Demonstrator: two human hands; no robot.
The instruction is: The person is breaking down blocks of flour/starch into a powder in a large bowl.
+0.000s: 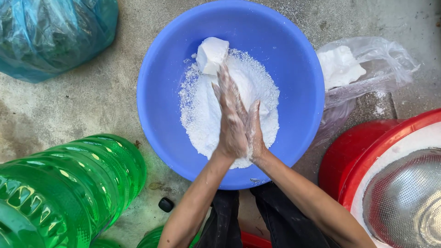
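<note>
A large blue plastic basin (pixel 294 64) sits on the concrete floor, holding a heap of white crumbly powder (pixel 202 115) and one solid white lump (pixel 212 54) at its far side. My left hand (pixel 228 117) and my right hand (pixel 255 131) are pressed palm to palm over the powder, fingers pointing away from me. Both are dusted white. Whether any powder sits between the palms is hidden.
A clear plastic bag (pixel 367 69) with another white lump (pixel 340 66) lies right of the basin. A red basin (pixel 367 156) holding a metal sieve (pixel 406 200) stands at the lower right. Green ribbed plastic bottles (pixel 69 188), a black cap (pixel 166 204) and a teal bag (pixel 50 34) lie on the left.
</note>
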